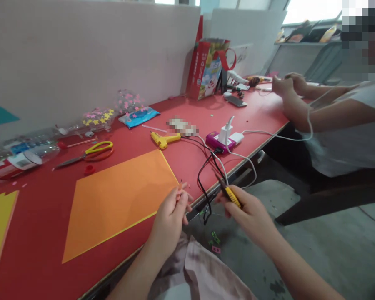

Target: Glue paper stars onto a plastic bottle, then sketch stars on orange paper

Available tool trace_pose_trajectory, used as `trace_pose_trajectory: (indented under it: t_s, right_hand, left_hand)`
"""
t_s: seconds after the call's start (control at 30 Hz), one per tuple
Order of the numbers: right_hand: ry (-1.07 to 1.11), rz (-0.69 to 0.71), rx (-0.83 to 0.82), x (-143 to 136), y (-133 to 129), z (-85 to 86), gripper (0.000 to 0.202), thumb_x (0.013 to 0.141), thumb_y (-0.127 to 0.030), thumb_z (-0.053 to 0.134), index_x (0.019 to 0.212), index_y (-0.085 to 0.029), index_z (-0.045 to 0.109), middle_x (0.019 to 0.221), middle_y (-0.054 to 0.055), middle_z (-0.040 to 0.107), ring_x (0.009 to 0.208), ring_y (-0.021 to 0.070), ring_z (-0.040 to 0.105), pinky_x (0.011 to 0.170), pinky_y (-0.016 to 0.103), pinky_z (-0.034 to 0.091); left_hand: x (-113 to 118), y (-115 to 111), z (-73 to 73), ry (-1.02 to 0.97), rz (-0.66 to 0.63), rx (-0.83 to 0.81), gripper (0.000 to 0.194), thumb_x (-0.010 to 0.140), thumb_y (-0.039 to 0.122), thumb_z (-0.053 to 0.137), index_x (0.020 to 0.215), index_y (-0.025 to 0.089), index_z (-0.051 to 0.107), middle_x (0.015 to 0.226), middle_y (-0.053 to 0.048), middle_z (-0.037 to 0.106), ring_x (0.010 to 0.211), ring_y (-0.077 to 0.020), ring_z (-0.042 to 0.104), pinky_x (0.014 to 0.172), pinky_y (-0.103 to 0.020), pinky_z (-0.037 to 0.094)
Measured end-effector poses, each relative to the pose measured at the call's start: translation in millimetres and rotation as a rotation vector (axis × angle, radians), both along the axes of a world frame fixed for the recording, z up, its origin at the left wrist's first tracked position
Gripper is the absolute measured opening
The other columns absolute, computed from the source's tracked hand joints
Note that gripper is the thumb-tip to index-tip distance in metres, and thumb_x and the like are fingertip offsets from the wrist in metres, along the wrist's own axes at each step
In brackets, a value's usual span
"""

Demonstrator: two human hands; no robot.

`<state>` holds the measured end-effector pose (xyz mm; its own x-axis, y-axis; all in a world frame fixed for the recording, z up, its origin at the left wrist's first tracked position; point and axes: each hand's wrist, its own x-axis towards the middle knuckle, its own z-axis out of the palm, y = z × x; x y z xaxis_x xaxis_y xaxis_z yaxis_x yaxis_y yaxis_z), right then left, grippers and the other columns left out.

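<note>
In front of my lap, at the table's edge, my left hand is closed in a pinch. Between its thumb and finger is a small orange-pink piece with a thin dark tip, too small to name. My right hand is wrapped round a small tool with a ridged yellow-and-black handle. Its narrow, dark, pointed end aims up and left, apart from the left hand. Orange paper sheets lie on the table, left of my left hand.
A yellow glue gun, scissors and plastic bottles lie on the red table. Cables run from a purple power strip over the edge. A red gift bag stands behind. Another person's hands work at the right.
</note>
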<state>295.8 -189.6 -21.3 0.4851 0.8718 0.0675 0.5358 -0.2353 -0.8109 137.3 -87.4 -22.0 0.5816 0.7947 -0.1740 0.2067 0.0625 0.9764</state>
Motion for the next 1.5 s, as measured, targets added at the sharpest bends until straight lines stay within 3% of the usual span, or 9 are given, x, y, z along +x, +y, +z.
trace_pose_trajectory:
  t_s: [0.13,0.23,0.57,0.7,0.87,1.0,1.13,1.3,1.5]
  right_hand:
    - [-0.082,-0.146,-0.001,-11,14,-42.1,0.014,0.067,-0.035,0.051,0.067,-0.023,0.043,0.061,-0.002,0.052,0.055,0.0161,0.047,0.051,0.025,0.034]
    - [-0.12,-0.232,0.021,-11,17,-56.9,0.017,0.07,-0.038,0.048,0.065,-0.024,0.039,0.059,-0.003,0.048,0.054,0.0161,0.044,0.052,0.026,0.033]
    - [-0.156,-0.303,0.061,15,13,-25.8,0.022,0.072,-0.043,0.05,0.065,-0.024,0.041,0.056,-0.004,0.046,0.052,0.0157,0.043,0.051,0.026,0.034]
    - [-0.184,-0.265,0.023,15,12,-25.9,0.023,0.073,-0.044,0.051,0.065,-0.024,0.044,0.056,-0.003,0.047,0.052,0.0161,0.044,0.05,0.027,0.036]
    - [-0.21,-0.218,0.037,18,15,-16.3,0.026,0.075,-0.048,0.05,0.066,-0.023,0.051,0.057,0.0,0.052,0.054,0.0188,0.051,0.053,0.03,0.042]
    - [-0.217,-0.195,0.133,20,29,-4.7,0.032,0.072,-0.054,0.053,0.076,-0.022,0.059,0.068,0.004,0.063,0.063,0.0227,0.059,0.059,0.032,0.047]
    - [-0.106,-0.085,0.11,6,62,4.4,0.038,0.068,-0.055,0.058,0.087,-0.022,0.062,0.072,0.004,0.068,0.064,0.0234,0.062,0.058,0.032,0.05]
    - [0.021,0.22,0.038,-45,119,17.2,0.039,0.076,-0.059,0.05,0.067,-0.021,0.054,0.052,-0.001,0.051,0.048,0.0154,0.05,0.046,0.026,0.041]
    - [0.152,0.422,-0.005,-100,193,35.6,0.04,0.075,-0.058,0.048,0.08,-0.02,0.057,0.057,-0.004,0.047,0.052,0.0135,0.051,0.047,0.024,0.041]
  left_hand:
    - [12,11,-12.6,0.036,-0.057,-0.031,0.036,0.091,0.048,0.037,0.093,0.018,0.057,0.059,0.003,0.057,0.031,-0.0065,0.033,0.033,-0.02,0.025]
    - [10,8,-15.0,0.019,-0.142,-0.046,0.033,0.091,0.047,0.042,0.095,0.018,0.059,0.05,0.006,0.051,0.031,-0.0071,0.035,0.034,-0.019,0.023]
    - [17,-2,-12.8,-0.077,-0.422,-0.197,0.027,0.087,0.041,0.046,0.082,0.017,0.058,0.074,-0.005,0.069,0.034,-0.0086,0.05,0.036,-0.021,0.027]
    - [17,-2,-13.8,-0.107,-0.358,-0.173,0.024,0.088,0.036,0.044,0.092,0.018,0.06,0.089,-0.007,0.069,0.045,-0.0081,0.054,0.044,-0.021,0.034]
    - [-1,2,2.5,-0.154,-0.489,-0.321,0.018,0.082,0.035,0.048,0.076,0.02,0.055,0.07,-0.005,0.07,0.029,-0.0082,0.043,0.034,-0.022,0.026]
    - [-37,32,24.2,-0.261,-0.194,-0.266,0.018,0.081,0.03,0.048,0.071,0.018,0.057,0.059,-0.003,0.068,0.029,-0.004,0.03,0.034,-0.02,0.018]
    - [-96,90,34.8,-0.309,0.084,-0.175,0.019,0.079,0.03,0.061,0.071,0.013,0.062,0.053,-0.003,0.065,0.034,-0.0022,0.028,0.036,-0.017,0.015]
    - [-159,148,14.2,-0.401,0.365,-0.181,0.014,0.078,0.023,0.067,0.074,0.011,0.062,0.056,0.0,0.063,0.034,0.0007,0.031,0.035,-0.013,0.013]
    - [-178,165,-13.9,-0.546,0.489,-0.362,0.018,0.093,0.027,0.056,0.083,0.012,0.058,0.062,0.007,0.054,0.034,0.0,0.027,0.03,-0.013,0.019]
